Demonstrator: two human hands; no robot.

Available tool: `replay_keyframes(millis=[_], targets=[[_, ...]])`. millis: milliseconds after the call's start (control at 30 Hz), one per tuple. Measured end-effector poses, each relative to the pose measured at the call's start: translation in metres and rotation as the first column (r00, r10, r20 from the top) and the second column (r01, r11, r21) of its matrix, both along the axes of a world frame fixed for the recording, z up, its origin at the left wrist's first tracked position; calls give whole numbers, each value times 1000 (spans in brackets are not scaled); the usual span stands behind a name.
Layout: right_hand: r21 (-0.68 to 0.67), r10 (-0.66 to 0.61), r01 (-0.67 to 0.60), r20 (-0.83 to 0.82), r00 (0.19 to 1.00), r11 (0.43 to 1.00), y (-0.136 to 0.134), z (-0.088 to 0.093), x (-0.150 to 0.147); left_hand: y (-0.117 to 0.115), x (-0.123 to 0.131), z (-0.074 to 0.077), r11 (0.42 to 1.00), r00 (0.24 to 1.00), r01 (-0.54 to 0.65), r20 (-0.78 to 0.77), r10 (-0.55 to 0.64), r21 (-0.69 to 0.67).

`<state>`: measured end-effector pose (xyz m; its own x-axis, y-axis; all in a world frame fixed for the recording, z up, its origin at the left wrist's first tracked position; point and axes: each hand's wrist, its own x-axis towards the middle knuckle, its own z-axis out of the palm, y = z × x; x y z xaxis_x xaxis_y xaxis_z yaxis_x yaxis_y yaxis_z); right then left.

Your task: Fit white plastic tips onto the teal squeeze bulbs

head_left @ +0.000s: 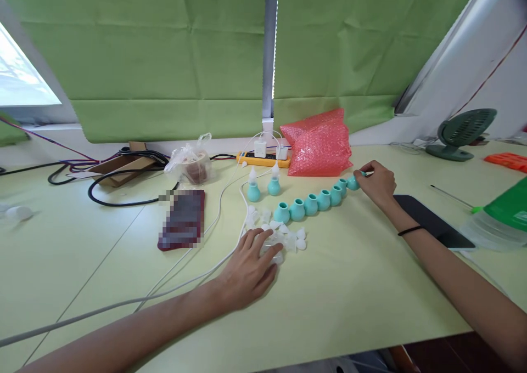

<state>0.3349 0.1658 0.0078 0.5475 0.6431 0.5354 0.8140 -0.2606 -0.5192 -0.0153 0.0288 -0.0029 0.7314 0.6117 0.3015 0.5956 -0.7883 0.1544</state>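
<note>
Small turquoise round pots (310, 205) with open necks stand in a slanting row on the table (346, 285). At the far right end of the row, my right hand (376, 182) has its fingers closed on the last turquoise pot (352, 183). My left hand (251, 266) lies with fingers spread over a loose pile of translucent white plastic pieces (290, 239), touching some; part of the pile is hidden beneath it. Behind the pile, two more turquoise pots (254, 193) stand upright, each topped by a pointed translucent piece (275, 170).
A phone (181, 219) lies left, white cables (193, 278) crossing nearby. Behind are a yellow power strip (247, 158), red bubble wrap (319, 148) and a bagged tape roll (196, 167). A dark tablet (428, 219), screwdriver (453, 197), green-white container (500, 219) and fan (461, 134) are right.
</note>
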Motion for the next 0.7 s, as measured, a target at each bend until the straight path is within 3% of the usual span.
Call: replay_keyframes(millis=[300,533,633,700], targets=[[-171,71,-54,96,993,984,2,-6,1,-3,0,0,998,998,-51,-20,52,39],[-162,81,-63,107,991,985,0,-3,3,-3,1,0,994,995,-99,-31,98,-36],[-6,87,-87,139,986,996,-4,7,-1,-3,2,3,994,996,-90,-35,88,-63],[165,136,-166,179,974,972,-7,20,-15,-3,1,4,994,996,-81,-37,79,-78]])
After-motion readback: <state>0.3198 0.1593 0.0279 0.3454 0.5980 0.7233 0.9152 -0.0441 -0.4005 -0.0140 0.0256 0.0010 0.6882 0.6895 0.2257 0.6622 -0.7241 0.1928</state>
